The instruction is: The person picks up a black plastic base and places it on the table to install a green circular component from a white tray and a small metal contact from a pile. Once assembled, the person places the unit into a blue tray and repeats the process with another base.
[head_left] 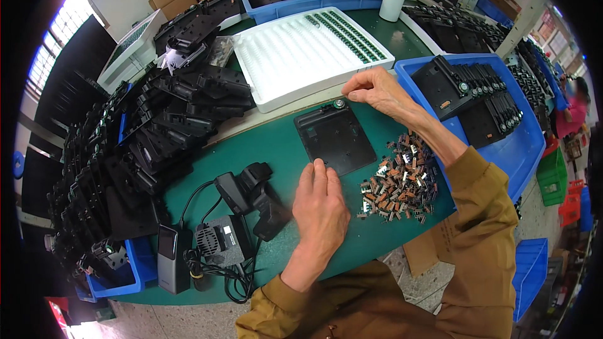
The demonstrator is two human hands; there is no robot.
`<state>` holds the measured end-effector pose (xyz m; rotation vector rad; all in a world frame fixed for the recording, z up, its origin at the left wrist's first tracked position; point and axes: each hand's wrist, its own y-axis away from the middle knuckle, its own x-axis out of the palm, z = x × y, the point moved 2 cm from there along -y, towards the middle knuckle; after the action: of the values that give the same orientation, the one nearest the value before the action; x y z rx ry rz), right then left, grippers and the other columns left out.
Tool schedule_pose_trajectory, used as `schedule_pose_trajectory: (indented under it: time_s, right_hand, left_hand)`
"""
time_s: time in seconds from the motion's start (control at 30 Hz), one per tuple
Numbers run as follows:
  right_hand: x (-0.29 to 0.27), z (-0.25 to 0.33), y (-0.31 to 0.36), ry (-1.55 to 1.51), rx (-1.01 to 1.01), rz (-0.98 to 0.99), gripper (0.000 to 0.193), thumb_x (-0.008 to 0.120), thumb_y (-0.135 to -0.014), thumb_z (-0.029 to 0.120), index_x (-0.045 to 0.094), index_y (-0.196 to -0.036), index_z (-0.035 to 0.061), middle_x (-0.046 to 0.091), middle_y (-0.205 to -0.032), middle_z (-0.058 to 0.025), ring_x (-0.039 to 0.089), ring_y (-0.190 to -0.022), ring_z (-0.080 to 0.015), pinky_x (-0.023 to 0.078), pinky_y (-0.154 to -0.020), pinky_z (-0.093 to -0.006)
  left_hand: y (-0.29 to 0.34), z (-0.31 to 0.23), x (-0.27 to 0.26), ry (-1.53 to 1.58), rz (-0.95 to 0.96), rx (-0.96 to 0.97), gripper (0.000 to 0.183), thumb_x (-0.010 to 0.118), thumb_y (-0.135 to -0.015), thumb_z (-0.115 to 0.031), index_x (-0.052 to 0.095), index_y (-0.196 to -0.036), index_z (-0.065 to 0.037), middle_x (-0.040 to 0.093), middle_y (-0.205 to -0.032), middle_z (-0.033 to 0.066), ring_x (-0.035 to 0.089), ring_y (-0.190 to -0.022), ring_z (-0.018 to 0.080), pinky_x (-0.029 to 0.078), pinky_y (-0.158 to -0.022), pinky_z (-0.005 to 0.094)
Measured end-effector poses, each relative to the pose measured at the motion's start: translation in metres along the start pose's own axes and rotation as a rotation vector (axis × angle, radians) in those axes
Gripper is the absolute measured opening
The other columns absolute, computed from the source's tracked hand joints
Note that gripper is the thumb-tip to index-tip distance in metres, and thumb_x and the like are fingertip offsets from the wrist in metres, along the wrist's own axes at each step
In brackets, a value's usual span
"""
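A black panel [336, 141] lies flat on the green bench [279, 135], with a small round metal-looking part [339, 104] at its 12 o'clock edge. The left hand [320, 210] comes in from 6 o'clock, its fingers straight and side by side, grasping nothing, their tips over the panel's near edge and seemingly touching it. The right hand [380, 93] is at 1 o'clock, just beside the round part; its thumb and forefinger come close together, but I cannot tell whether anything sits between them.

The likeliest trouble, I judge, is the panel sliding or turning: the left fingers only rest at one edge, so a sideways push at the far corner could swing it. If the round part is loose, a brush from the right fingers might knock it off. The heap of small components [402, 179] lies close at 4 o'clock, under the right forearm; a drooping sleeve or a panel slipping that way could scatter it or trap pieces underneath. At 8 o'clock the looped black cables [235, 279] could catch the left cuff if that arm sweeps outward
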<state>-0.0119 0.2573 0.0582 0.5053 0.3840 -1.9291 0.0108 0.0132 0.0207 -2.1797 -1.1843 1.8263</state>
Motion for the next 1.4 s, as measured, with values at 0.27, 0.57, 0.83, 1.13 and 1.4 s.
schedule_pose_trajectory:
  time_s: [0.27,0.57,0.83,1.13,1.4]
  right_hand:
    - [0.015,0.045,0.078,0.349,-0.090,0.377,0.022,0.056,-0.075,0.002,0.071,-0.092,-0.0004,0.072,-0.091,-0.0166,0.070,-0.091,-0.0312,0.054,-0.081,-0.0398]
    - [0.046,0.048,0.130,0.553,-0.324,0.422,0.020,0.072,-0.069,0.005,0.069,-0.089,0.0061,0.058,-0.083,-0.0060,0.054,-0.089,-0.0265,0.045,-0.080,-0.0387]
    - [0.065,0.045,0.156,0.669,-0.477,0.322,0.015,0.074,-0.066,0.006,0.064,-0.077,0.0079,0.049,-0.081,-0.0052,0.050,-0.083,-0.0244,0.042,-0.071,-0.0379]
    - [0.041,0.057,0.129,0.152,-0.117,0.293,0.012,0.064,-0.077,-0.006,0.063,-0.088,-0.0028,0.068,-0.076,-0.0105,0.068,-0.071,-0.0169,0.053,-0.064,-0.0287]
    - [0.027,0.051,0.098,0.147,-0.124,0.163,0.013,0.061,-0.080,-0.008,0.065,-0.092,-0.0061,0.068,-0.082,-0.0097,0.067,-0.076,-0.0137,0.054,-0.070,-0.0267]
  left_hand:
    - [0.000,0.008,0.000,0.061,-0.017,-0.036,0.033,0.065,-0.076,0.000,0.062,-0.109,0.004,0.062,-0.120,0.0202,0.058,-0.109,0.0363,0.052,-0.087,0.0408]
    - [0.003,0.014,0.003,0.119,-0.065,-0.034,0.034,0.063,-0.071,-0.001,0.063,-0.105,0.005,0.061,-0.120,0.0202,0.057,-0.111,0.0357,0.052,-0.088,0.0420]
    - [0.002,0.014,0.003,0.137,-0.070,-0.040,0.032,0.061,-0.072,-0.001,0.064,-0.103,0.005,0.063,-0.119,0.0190,0.057,-0.112,0.0353,0.052,-0.088,0.0422]
    - [0.004,0.016,0.002,0.129,-0.042,-0.050,0.035,0.062,-0.070,0.000,0.063,-0.105,0.005,0.061,-0.121,0.0197,0.056,-0.113,0.0354,0.051,-0.091,0.0423]
    - [-0.001,0.009,-0.004,0.157,-0.075,-0.067,0.027,0.064,-0.073,0.005,0.067,-0.100,0.005,0.065,-0.115,0.0203,0.060,-0.108,0.0362,0.053,-0.087,0.0417]
